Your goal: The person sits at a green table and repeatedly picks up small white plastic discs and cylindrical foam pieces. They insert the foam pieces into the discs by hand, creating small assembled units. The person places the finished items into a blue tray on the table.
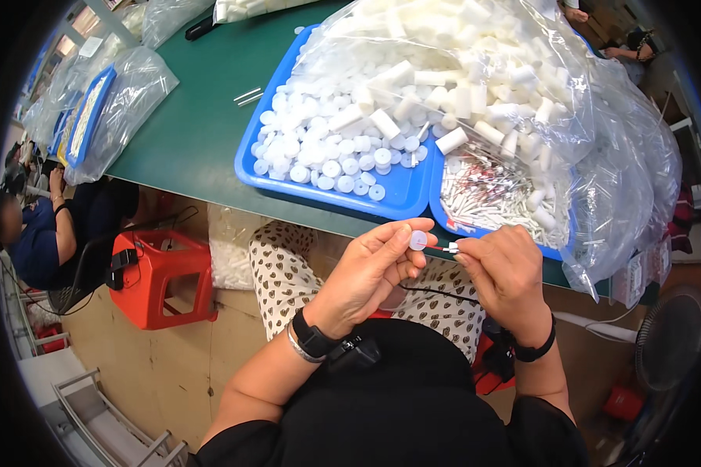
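Note:
My left hand [362,268] pinches a small round translucent white plastic disc [418,240] between thumb and fingertips, just off the table's front edge. Close to its right, my right hand [505,268] is closed on a thin stick-like piece with a white end [452,247] and a red shaft. The shaft points at the disc; whether its tip has entered the disc's middle is too small to tell. Beyond my hands stands a blue tray [249,159] of many matching discs [331,169]. To its right, a second blue tray [436,204] holds thin white and red sticks [491,194].
A clear plastic bag [592,167] of white foam cylinders [452,140] spills over both trays. Two thin metal rods [248,96] lie on the green table [187,117]. A red stool [162,280] stands at left, a fan [672,338] at right. Another person [54,233] sits far left.

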Available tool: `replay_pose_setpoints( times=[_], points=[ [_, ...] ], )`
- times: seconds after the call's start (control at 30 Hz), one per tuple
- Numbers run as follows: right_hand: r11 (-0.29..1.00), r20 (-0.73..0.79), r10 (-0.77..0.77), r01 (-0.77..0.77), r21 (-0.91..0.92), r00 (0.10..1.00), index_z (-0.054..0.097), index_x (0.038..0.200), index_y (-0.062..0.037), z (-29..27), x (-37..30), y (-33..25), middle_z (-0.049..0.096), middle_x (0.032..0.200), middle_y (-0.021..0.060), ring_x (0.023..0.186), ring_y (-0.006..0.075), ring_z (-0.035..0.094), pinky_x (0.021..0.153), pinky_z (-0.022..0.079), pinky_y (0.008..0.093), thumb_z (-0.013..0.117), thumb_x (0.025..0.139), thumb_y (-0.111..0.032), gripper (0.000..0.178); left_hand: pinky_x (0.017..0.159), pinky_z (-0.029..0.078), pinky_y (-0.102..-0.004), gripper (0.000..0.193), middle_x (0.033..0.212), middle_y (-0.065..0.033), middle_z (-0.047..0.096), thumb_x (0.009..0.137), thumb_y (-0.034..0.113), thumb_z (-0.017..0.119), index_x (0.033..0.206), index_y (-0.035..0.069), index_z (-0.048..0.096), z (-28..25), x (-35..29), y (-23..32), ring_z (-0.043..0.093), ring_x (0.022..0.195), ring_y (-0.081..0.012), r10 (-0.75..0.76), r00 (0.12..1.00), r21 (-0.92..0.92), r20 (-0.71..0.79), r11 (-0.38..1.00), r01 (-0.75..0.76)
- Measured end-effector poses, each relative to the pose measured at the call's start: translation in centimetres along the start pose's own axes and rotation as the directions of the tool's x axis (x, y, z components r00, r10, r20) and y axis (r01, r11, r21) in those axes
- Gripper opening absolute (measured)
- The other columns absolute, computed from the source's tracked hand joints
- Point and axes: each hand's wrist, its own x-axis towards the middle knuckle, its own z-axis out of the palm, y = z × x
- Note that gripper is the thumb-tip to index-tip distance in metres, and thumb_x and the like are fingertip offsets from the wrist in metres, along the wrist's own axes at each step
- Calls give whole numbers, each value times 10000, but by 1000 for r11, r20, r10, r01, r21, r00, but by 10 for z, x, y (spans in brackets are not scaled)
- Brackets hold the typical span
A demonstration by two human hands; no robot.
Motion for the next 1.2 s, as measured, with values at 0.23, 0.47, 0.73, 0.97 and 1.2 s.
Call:
replay_pose_setpoints(
  times=[0.23, 0.47, 0.73, 0.97, 1.2],
  points=[
    [997, 21, -12, 14, -74, 1000, 669, 938, -57, -3, 1, -3, 561, 716, 32, 639, 213, 522, 615, 369, 355, 757, 773, -53, 187, 776, 521, -243, 372, 1118, -109, 655, 1027, 189, 544, 1310, -52, 540, -4, 0, -3, 610, 859, -104, 9, 1000, -30, -8, 1000, -9],
    [997, -21, -53, 52, -54, 998, 668, 926, -59, 6, 1, -12, 612, 734, 29, 615, 201, 528, 605, 374, 348, 751, 772, -34, 177, 790, 533, -243, 335, 1093, -79, 663, 996, 154, 598, 1276, -28, 571, 4, -2, -16, 624, 887, -98, 2, 1000, 15, -3, 1000, -2],
    [652, 102, 521, -472, 594, 847, 667, 906, -16, 42, -18, -23, 668, 732, 78, 627, 217, 624, 577, 474, 326, 669, 883, -25, 25, 807, 527, -273, 394, 1118, -48, 628, 1024, 274, 549, 1297, -10, 532, -2, 0, -43, 583, 828, -89, -22, 998, -173, 65, 984, 33],
    [865, 75, 340, -343, 366, 937, 690, 964, -13, 33, -13, -12, 697, 816, 125, 705, 257, 668, 639, 508, 349, 672, 892, -72, 95, 829, 533, -275, 412, 1248, -122, 617, 1034, 291, 526, 1317, -8, 515, 2, 0, -40, 602, 856, -96, 67, 994, -41, -84, 997, -71],
    [960, 88, 10, 15, -279, 996, 656, 926, -46, 8, 8, 48, 646, 872, 89, 770, 271, 618, 697, 482, 386, 628, 761, -11, 171, 837, 546, -270, 411, 1132, -123, 658, 1046, 292, 499, 1327, -8, 511, 1, -4, -26, 654, 941, -132, 40, 990, 37, -135, 999, -35]
  ],
)
